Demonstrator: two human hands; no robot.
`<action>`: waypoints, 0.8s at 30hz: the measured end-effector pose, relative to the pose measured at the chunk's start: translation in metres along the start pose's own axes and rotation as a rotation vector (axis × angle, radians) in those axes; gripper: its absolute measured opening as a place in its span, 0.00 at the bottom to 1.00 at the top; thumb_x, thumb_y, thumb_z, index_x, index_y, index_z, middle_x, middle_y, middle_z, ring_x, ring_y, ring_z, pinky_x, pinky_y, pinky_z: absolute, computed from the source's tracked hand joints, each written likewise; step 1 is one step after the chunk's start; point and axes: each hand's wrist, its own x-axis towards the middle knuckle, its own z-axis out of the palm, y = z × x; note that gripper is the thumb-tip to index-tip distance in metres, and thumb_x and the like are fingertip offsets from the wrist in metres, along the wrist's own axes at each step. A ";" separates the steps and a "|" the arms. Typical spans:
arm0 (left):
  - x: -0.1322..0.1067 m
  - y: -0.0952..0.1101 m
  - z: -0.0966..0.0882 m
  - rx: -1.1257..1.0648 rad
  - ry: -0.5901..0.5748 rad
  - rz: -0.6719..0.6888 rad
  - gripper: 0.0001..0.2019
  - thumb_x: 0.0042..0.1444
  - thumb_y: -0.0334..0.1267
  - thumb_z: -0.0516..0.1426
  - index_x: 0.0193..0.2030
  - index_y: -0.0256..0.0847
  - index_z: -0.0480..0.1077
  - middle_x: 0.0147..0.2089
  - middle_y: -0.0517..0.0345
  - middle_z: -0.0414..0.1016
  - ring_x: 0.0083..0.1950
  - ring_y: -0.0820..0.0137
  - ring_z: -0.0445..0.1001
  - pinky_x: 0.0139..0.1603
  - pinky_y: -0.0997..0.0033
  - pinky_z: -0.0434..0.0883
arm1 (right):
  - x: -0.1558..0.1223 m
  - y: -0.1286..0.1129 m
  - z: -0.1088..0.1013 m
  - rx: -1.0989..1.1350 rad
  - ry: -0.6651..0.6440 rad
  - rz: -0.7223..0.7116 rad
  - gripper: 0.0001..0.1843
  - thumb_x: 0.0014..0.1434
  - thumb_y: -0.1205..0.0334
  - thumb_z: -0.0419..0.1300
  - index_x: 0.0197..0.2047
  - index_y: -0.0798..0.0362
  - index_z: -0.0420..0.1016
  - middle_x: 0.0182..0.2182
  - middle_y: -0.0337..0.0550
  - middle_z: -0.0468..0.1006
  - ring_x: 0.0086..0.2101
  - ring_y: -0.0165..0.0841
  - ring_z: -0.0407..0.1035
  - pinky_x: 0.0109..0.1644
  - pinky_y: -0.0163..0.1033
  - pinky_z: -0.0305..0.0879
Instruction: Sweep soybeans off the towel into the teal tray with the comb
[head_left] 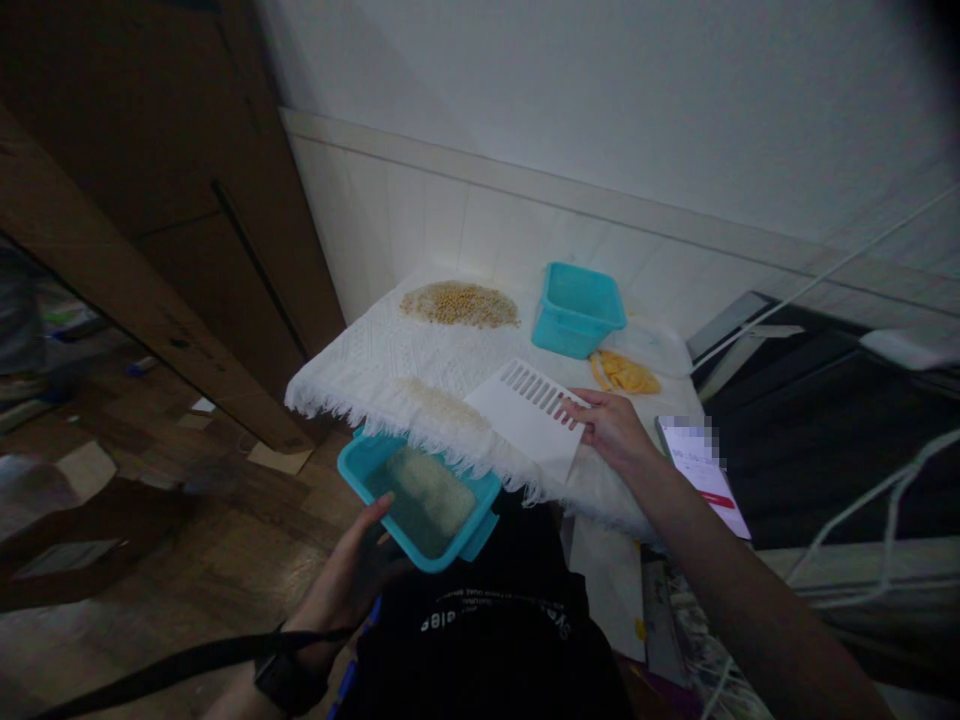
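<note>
My left hand [352, 575] grips a teal plastic tub [367, 468] from below, held under the near edge of a small table with a fringed white cloth [375, 370]. A heap of white rice lies inside the tub. My right hand [611, 430] holds a white slotted plastic scraper [529, 410] flat on the cloth, its lower edge near the fringe. A thin line of white grains [442, 400] lies on the cloth just left of the scraper, above the tub.
A pile of yellowish beans [459, 303] sits at the back of the cloth. A second teal tub [576, 308] stands back right, beside a yellow heap [624, 373]. A phone [701, 472] lies right of my hand. A brown door stands left, a white wall behind.
</note>
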 end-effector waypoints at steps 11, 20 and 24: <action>0.010 -0.002 -0.009 0.029 -0.053 0.029 0.30 0.69 0.42 0.66 0.75 0.34 0.71 0.65 0.35 0.87 0.70 0.44 0.82 0.69 0.46 0.81 | -0.048 0.013 0.030 -0.047 -0.221 -0.004 0.27 0.38 0.53 0.87 0.42 0.53 0.93 0.29 0.44 0.88 0.27 0.34 0.79 0.32 0.38 0.77; 0.010 -0.001 -0.008 0.029 -0.035 0.039 0.27 0.68 0.43 0.67 0.71 0.34 0.75 0.65 0.34 0.86 0.70 0.43 0.82 0.68 0.44 0.81 | 0.000 -0.022 0.014 -0.046 0.037 -0.184 0.21 0.41 0.59 0.84 0.40 0.55 0.90 0.26 0.42 0.87 0.25 0.34 0.76 0.29 0.38 0.76; 0.012 -0.004 -0.016 0.020 -0.022 0.035 0.27 0.67 0.44 0.68 0.69 0.34 0.76 0.64 0.34 0.87 0.70 0.44 0.82 0.69 0.46 0.81 | 0.019 -0.022 0.018 -0.049 0.065 -0.099 0.12 0.48 0.69 0.78 0.38 0.56 0.89 0.26 0.41 0.86 0.24 0.32 0.76 0.30 0.37 0.77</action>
